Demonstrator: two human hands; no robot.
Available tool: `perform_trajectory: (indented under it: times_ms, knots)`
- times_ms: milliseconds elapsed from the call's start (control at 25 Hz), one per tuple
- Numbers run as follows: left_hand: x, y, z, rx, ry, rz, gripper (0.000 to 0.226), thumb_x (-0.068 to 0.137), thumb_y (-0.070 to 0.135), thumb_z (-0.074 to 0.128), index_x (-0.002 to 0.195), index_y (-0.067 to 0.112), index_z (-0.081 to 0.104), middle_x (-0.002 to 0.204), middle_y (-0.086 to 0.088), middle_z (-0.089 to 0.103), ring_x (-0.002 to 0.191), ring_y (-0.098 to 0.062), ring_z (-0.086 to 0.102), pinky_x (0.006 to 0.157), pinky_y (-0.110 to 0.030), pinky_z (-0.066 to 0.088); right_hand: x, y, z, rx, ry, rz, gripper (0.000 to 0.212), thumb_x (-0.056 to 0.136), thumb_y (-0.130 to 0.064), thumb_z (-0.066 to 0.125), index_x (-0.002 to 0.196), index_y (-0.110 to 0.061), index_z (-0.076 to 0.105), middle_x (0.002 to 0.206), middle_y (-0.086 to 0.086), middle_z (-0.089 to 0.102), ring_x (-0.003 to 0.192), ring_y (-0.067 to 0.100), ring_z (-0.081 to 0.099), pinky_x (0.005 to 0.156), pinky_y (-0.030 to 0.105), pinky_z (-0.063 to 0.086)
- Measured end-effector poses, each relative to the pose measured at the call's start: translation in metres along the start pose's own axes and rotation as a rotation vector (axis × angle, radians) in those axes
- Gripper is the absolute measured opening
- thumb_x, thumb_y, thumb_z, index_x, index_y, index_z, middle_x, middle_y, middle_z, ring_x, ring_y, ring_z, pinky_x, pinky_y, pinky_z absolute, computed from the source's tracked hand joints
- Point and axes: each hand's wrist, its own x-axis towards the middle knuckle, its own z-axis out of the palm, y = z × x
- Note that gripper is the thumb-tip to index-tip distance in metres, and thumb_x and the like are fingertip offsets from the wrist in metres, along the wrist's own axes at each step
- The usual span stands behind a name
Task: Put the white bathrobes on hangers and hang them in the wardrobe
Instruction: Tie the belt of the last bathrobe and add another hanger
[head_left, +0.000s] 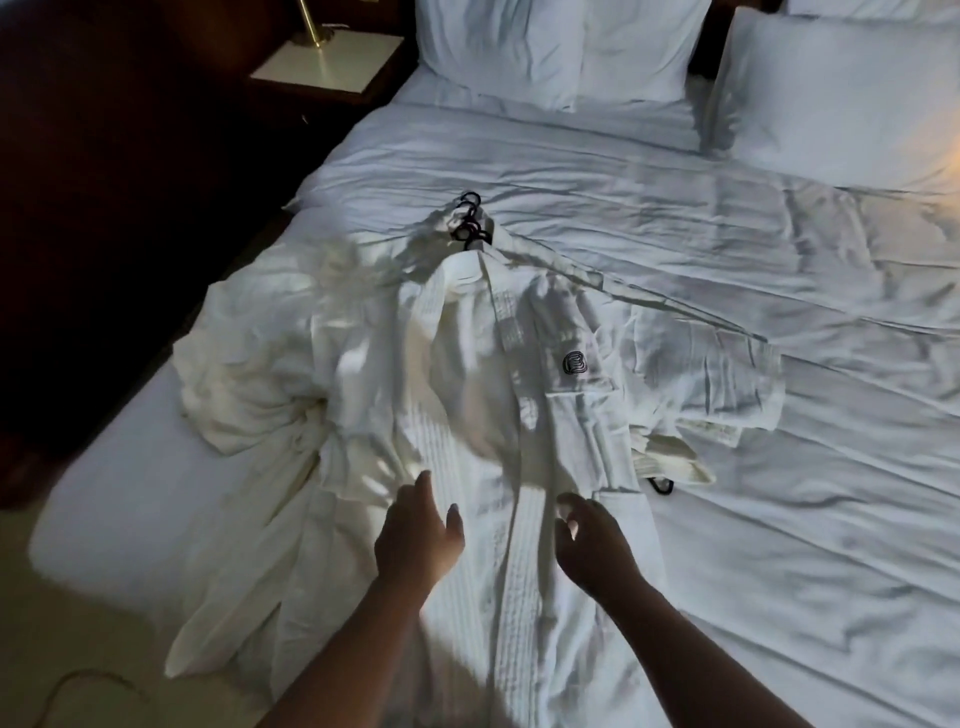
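The top bathrobe (498, 395) lies flat on its back on the bed (810, 545). Its long axis runs from the collar, which points up toward the pillows (498, 47), down to the hem, which trails over the near edge of the mattress. A dark crest (575, 362) sits on the robe's chest, right of the lapel. Just above the collar is a bunch of black hanger hooks (470, 218); I count at least three loops, stacked too tightly to be sure of more. One more black hook (661, 486) pokes out from under a cream fold just right of the robe's waist. Left of the robe a second mass of white cloth (260, 374) is crumpled in a heap, touching it, and right of the robe more flat white fabric (717, 374) spreads out. I cannot tell how many garments these make. Both hands are over the robe's lower front and hold nothing. The left hand (421, 535) is on its left panel with the fingers fairly straight. The right hand (592, 543) is near the right panel, fingers loosely bent. The two are apart, with the front opening between them. Whether either touches the cloth I cannot tell. Three pillows show plainly beyond the collar.
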Motion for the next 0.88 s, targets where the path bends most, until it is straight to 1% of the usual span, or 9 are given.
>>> perform_trajectory:
  times_ms: [160, 280, 400, 440, 520, 560, 640, 760, 880]
  knots:
    - [0.102, 0.034, -0.012, 0.037, 0.127, -0.007, 0.044, 0.091, 0.048, 0.058, 0.118, 0.013, 0.052, 0.114, -0.008, 0.060, 0.105, -0.033, 0.065, 0.074, -0.038, 0.052, 0.084, -0.058, 0.012, -0.197, -0.007, 0.085, 0.052, 0.090, -0.052, 0.054, 0.134, -0.026, 0.047, 0.126, 0.005, 0.054, 0.119, 0.033, 0.056, 0.094, 0.044, 0.048]
    - [0.146, 0.043, -0.016, 0.118, -0.016, -0.047, 0.038, 0.090, 0.040, 0.056, 0.117, 0.013, 0.055, 0.116, -0.008, 0.065, 0.108, -0.033, 0.067, 0.083, -0.036, 0.051, 0.122, -0.078, 0.026, -0.411, -0.088, 0.208, 0.058, 0.080, -0.046, 0.065, 0.129, -0.022, 0.046, 0.126, 0.004, 0.056, 0.120, 0.028, 0.059, 0.096, 0.040, 0.048]
    - [0.169, 0.040, -0.028, 0.113, -0.073, -0.017, 0.023, 0.093, 0.039, 0.052, 0.104, 0.022, 0.064, 0.108, -0.006, 0.069, 0.106, -0.033, 0.068, 0.083, -0.034, 0.050, 0.134, -0.080, 0.033, -0.416, -0.046, 0.209, 0.036, 0.084, -0.039, 0.066, 0.113, -0.022, 0.055, 0.109, 0.004, 0.067, 0.104, 0.028, 0.069, 0.082, 0.035, 0.052]
    - [0.170, 0.039, -0.032, 0.045, -0.041, 0.063, 0.019, 0.093, 0.037, 0.051, 0.089, 0.020, 0.060, 0.094, -0.004, 0.068, 0.096, -0.033, 0.068, 0.075, -0.034, 0.049, 0.133, -0.077, 0.034, -0.304, -0.010, 0.139, 0.020, 0.088, -0.036, 0.059, 0.102, -0.022, 0.055, 0.097, 0.005, 0.068, 0.095, 0.031, 0.069, 0.074, 0.035, 0.050]
    - [0.161, 0.042, -0.031, -0.076, -0.033, 0.222, 0.027, 0.093, 0.038, 0.050, 0.075, 0.019, 0.042, 0.071, 0.001, 0.055, 0.075, -0.029, 0.060, 0.061, -0.034, 0.042, 0.125, -0.070, 0.037, -0.085, 0.022, -0.024, 0.015, 0.084, -0.034, 0.049, 0.083, -0.019, 0.048, 0.071, 0.001, 0.061, 0.071, 0.031, 0.061, 0.060, 0.033, 0.041]
    - [0.159, 0.044, -0.030, -0.114, -0.066, 0.256, 0.027, 0.092, 0.039, 0.051, 0.075, 0.021, 0.040, 0.070, 0.003, 0.052, 0.072, -0.026, 0.057, 0.060, -0.034, 0.043, 0.123, -0.070, 0.035, -0.072, 0.009, -0.061, 0.015, 0.082, -0.036, 0.048, 0.080, -0.021, 0.047, 0.068, -0.002, 0.059, 0.067, 0.027, 0.058, 0.059, 0.032, 0.040]
    - [0.168, 0.047, -0.023, -0.116, -0.101, 0.230, 0.019, 0.086, 0.041, 0.057, 0.086, 0.027, 0.044, 0.083, 0.008, 0.053, 0.079, -0.021, 0.060, 0.068, -0.032, 0.048, 0.132, -0.068, 0.035, -0.184, 0.016, -0.082, 0.017, 0.081, -0.041, 0.052, 0.090, -0.028, 0.053, 0.086, -0.007, 0.062, 0.083, 0.022, 0.061, 0.067, 0.033, 0.047]
    - [0.206, 0.058, -0.014, -0.105, -0.109, 0.092, 0.038, 0.077, 0.031, 0.062, 0.107, 0.023, 0.042, 0.106, 0.000, 0.055, 0.096, -0.031, 0.064, 0.077, -0.034, 0.050, 0.169, -0.080, 0.035, -0.352, 0.010, 0.003, 0.036, 0.080, -0.044, 0.057, 0.111, -0.031, 0.046, 0.108, -0.004, 0.057, 0.107, 0.024, 0.059, 0.084, 0.038, 0.049]
    - [0.252, 0.070, -0.007, -0.097, -0.170, 0.007, 0.032, 0.072, 0.026, 0.061, 0.101, 0.021, 0.047, 0.101, -0.004, 0.064, 0.097, -0.033, 0.066, 0.075, -0.032, 0.047, 0.220, -0.099, 0.034, -0.330, -0.006, 0.089, 0.030, 0.086, -0.031, 0.056, 0.111, -0.025, 0.041, 0.107, 0.004, 0.063, 0.107, 0.029, 0.064, 0.083, 0.037, 0.048]
